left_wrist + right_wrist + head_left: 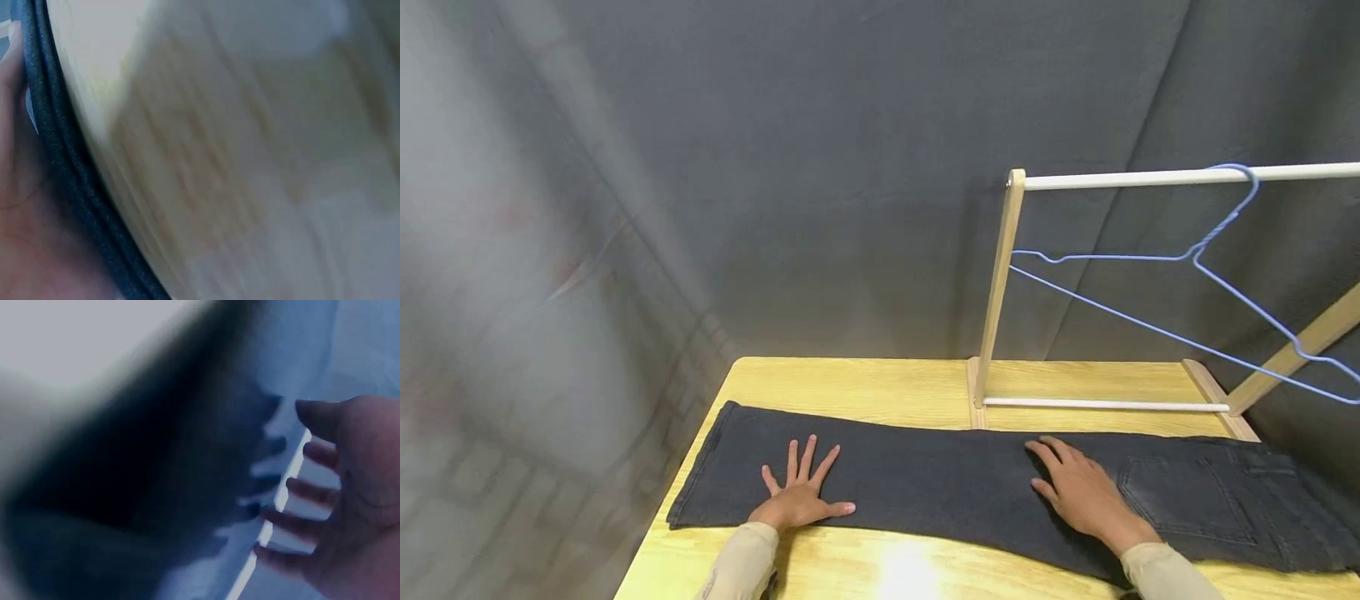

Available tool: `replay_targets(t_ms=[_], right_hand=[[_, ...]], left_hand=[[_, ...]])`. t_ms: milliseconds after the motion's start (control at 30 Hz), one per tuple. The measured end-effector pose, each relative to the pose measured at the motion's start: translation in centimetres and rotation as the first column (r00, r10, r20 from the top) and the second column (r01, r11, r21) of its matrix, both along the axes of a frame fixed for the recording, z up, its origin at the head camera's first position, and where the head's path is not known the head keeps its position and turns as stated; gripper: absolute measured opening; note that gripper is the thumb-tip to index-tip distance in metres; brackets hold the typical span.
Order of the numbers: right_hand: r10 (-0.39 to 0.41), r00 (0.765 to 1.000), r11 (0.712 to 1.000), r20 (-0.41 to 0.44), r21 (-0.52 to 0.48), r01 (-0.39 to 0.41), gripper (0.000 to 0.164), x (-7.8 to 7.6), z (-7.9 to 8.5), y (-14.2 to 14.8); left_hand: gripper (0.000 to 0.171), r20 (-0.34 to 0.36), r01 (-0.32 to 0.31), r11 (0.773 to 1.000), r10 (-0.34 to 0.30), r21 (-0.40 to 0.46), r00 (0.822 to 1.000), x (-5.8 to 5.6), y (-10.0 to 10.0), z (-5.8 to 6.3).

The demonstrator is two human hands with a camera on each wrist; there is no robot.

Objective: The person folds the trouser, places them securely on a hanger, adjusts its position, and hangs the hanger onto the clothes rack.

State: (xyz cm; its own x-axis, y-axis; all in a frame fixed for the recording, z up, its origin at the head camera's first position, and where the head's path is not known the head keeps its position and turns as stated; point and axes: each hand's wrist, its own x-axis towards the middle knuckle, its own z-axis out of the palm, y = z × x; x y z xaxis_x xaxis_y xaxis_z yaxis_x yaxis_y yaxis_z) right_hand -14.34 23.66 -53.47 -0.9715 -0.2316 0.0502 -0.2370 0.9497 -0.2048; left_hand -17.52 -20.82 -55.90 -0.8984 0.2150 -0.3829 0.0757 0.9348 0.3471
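Dark jeans point(925, 475), folded lengthwise, lie across the wooden table with the leg hems at the left and a back pocket at the right. My left hand point(801, 500) rests on the leg part near the hems, its fingers spread and straight. Over the middle of the jeans is my right hand point(1082, 492), fingers loosely bent and holding nothing. In the right wrist view that hand point(356, 494) hovers a little off the cloth, casting a finger shadow on it. The left wrist view shows the folded edge of the jeans point(62, 137) beside the palm point(37, 250).
Behind the jeans stands a rack with a wooden post point(1000, 287) and a white top rail point(1120, 178). A blue wire hanger point(1120, 257) hangs from it. The table point(850, 379) backs onto a grey curtain point(850, 167).
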Motion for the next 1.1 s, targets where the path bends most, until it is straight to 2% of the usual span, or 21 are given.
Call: replay_targets(t_ms=[100, 200, 333, 433, 533, 600, 700, 867, 1000, 1100], right_hand=[[0.015, 0.998, 0.998, -0.059, -0.060, -0.019, 0.046, -2.2, 0.7, -0.4], [0.023, 0.997, 0.996, -0.067, -0.080, -0.028, 0.037, -4.0, 0.4, -0.7], [0.017, 0.998, 0.996, -0.055, -0.082, -0.022, 0.019, -5.5, -0.4, -0.9], [0.001, 0.995, 0.995, -0.103, -0.103, -0.012, 0.005, -6.2, -0.6, -1.0], [-0.012, 0.986, 0.994, -0.166, -0.112, -0.006, 0.011, -6.6, -0.5, -1.1], [-0.014, 0.982, 0.996, -0.189, -0.094, -0.004, 0.014, -6.9, -0.4, -1.1], [-0.016, 0.985, 0.999, -0.170, -0.051, 0.007, 0.016, -7.2, -0.6, -1.1], [-0.037, 0.993, 0.999, -0.116, -0.013, 0.035, 0.019, -7.7, -1.9, -0.8], [-0.050, 0.984, 0.999, -0.170, 0.007, 0.052, 0.014, -7.3, -2.6, -1.1], [-0.053, 0.973, 0.999, -0.223, -0.001, 0.054, 0.025, -6.3, -2.4, -2.9]], left_hand=[[0.104, -0.016, -0.007, 1.000, 0.007, 0.012, 1.000, -0.4, -0.2, 0.2], [0.104, -0.010, -0.011, 1.000, 0.011, 0.017, 1.000, -0.7, -0.3, 0.0], [0.107, 0.007, -0.017, 1.000, 0.017, 0.022, 1.000, -0.8, -0.3, -0.6], [0.108, 0.009, -0.026, 1.000, 0.026, 0.015, 1.000, -0.6, -0.3, -0.7], [0.107, -0.016, -0.021, 0.999, 0.022, 0.034, 1.000, -0.4, -0.3, -0.6], [0.107, -0.005, -0.017, 0.999, 0.017, 0.031, 1.000, -0.3, -0.2, -0.4], [0.106, 0.002, -0.017, 0.999, 0.017, 0.029, 1.000, -0.1, 0.2, -0.1], [0.105, -0.010, -0.017, 0.999, 0.018, 0.047, 1.000, -0.1, 0.6, -0.1], [0.108, 0.010, -0.034, 0.999, 0.034, 0.026, 0.999, -0.2, 0.3, -0.6], [0.110, 0.010, -0.045, 0.999, 0.045, 0.018, 0.999, -0.4, -0.1, -1.0]])
